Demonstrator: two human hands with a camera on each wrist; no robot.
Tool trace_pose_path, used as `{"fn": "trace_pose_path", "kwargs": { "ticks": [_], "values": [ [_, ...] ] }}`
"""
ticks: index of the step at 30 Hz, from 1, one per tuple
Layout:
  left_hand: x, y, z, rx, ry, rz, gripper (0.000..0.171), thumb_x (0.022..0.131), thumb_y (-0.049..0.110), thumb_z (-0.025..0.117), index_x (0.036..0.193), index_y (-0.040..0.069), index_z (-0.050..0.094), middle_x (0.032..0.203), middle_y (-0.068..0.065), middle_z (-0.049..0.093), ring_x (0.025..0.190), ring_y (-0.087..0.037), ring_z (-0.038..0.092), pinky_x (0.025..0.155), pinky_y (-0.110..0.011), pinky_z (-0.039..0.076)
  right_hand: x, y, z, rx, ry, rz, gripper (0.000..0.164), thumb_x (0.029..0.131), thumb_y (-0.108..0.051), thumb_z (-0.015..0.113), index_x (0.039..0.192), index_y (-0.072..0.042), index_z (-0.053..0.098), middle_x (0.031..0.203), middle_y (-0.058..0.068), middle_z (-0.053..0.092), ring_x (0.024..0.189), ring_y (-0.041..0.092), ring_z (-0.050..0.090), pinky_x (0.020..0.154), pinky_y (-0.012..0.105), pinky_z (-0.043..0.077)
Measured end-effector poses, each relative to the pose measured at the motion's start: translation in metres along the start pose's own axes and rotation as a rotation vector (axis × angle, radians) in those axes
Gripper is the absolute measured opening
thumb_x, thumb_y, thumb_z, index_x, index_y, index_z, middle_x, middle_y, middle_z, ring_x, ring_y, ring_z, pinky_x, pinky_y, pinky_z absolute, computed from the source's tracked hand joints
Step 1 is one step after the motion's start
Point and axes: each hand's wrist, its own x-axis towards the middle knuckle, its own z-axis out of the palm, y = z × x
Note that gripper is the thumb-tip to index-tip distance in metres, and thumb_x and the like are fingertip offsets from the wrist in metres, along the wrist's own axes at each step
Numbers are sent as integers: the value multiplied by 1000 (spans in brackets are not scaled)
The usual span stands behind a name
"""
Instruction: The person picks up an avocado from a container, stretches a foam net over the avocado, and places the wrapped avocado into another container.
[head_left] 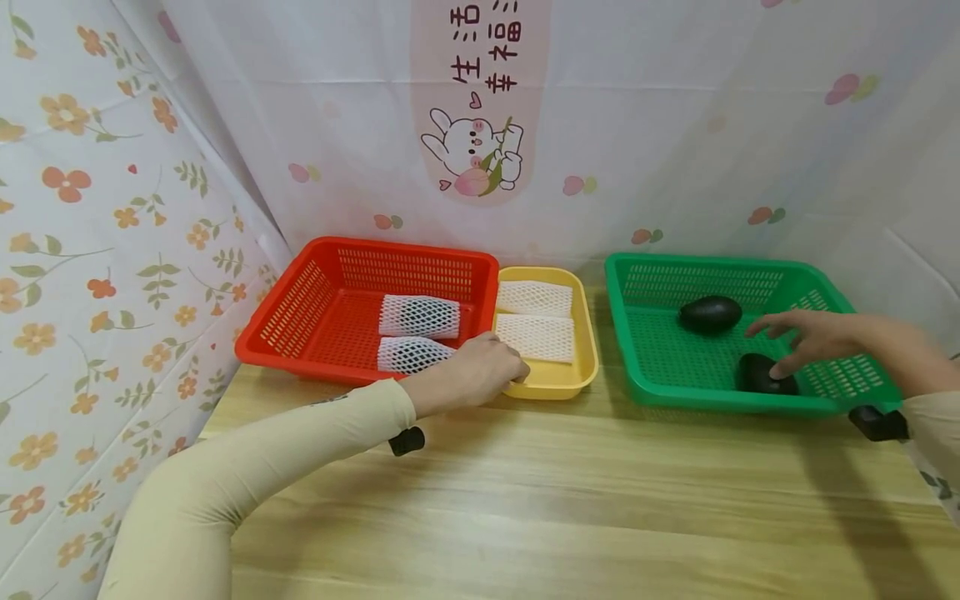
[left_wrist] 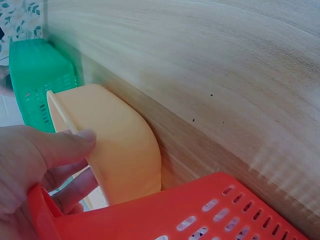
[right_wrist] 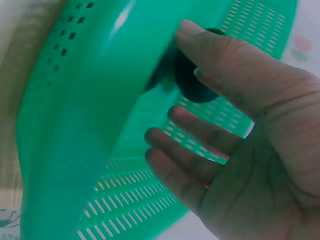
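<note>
My left hand [head_left: 480, 372] is at the front left corner of the yellow basket [head_left: 546, 382]. In the left wrist view its thumb lies on the basket's outer wall and the fingers are inside, pinching the rim. Two white foam net sleeves [head_left: 534, 337] lie flat in that basket. My right hand [head_left: 817, 337] reaches into the green basket [head_left: 626, 333] with fingers spread. It hovers over the nearer dark egg-shaped fruit [head_left: 756, 375], its thumb overlapping the fruit in the head view. Another dark egg-shaped fruit [head_left: 709, 315] lies farther back.
On the left stands a red basket [head_left: 300, 312] holding two net-sleeved dark fruits [head_left: 420, 317], the nearer partly behind my left hand. All three baskets stand on a wooden table [head_left: 525, 500] before a printed curtain [head_left: 337, 125]. A floral cloth [head_left: 82, 250] hangs at the left.
</note>
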Motion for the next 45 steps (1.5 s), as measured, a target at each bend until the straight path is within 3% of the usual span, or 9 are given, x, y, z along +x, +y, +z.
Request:
{"fn": "trace_pose_path", "kwargs": {
  "ticks": [4,7,10,14,21,25,33,38,45],
  "values": [
    [0,0,2,-11,-9,-2,8,91,14,77,98,19,75,100,5,73,93,-12,63,94,-34,42,9,2,2,14,-94,41,72,88,-17,81,139,14,41,128,44,47,114,57,51,78,46,55],
    [1,0,2,-6,-5,6,7,91,14,77,96,18,74,98,5,73,91,-12,62,93,-34,42,14,4,4,104,-164,91,74,91,-16,78,143,15,36,128,46,45,86,39,60,69,42,54],
    [1,0,2,5,8,16,7,90,14,78,92,18,72,93,5,72,88,-13,61,90,-34,42,17,4,6,176,-219,136,76,93,-17,76,146,15,31,129,53,36,84,33,59,66,41,54],
    [0,0,1,5,8,14,6,90,14,78,93,17,73,94,4,72,87,-14,60,90,-34,43,19,3,9,191,-246,164,80,92,-19,78,147,14,29,127,55,31,106,46,56,72,48,56],
    [0,0,0,4,-3,12,6,91,15,77,96,17,74,97,4,72,89,-15,61,92,-34,43,16,2,11,171,-235,173,82,90,-19,80,149,9,29,129,56,26,99,44,56,65,49,56],
    [0,0,0,12,6,16,7,91,14,77,96,17,74,97,5,72,91,-14,62,92,-35,43,11,3,8,147,-208,164,86,88,-23,82,149,8,29,133,58,18,113,59,48,67,50,57],
    [-1,0,0,21,8,22,9,91,14,77,99,17,74,102,5,73,95,-13,63,94,-35,43,7,-5,0,92,-7,4,81,84,-18,85,146,4,36,135,43,37,105,44,59,65,43,57],
    [-2,-1,0,26,17,22,10,91,14,77,88,18,68,90,7,69,88,-13,60,90,-34,42,8,-30,-8,-117,174,-125,78,81,-22,88,144,-4,46,140,28,45,117,47,52,72,42,53],
    [-2,-2,1,22,22,31,19,91,13,76,81,19,62,81,7,62,83,-13,56,88,-34,41,9,-85,-11,-204,233,-215,80,81,-27,88,149,-15,46,145,19,48,113,34,58,77,43,52]
  ]
}}
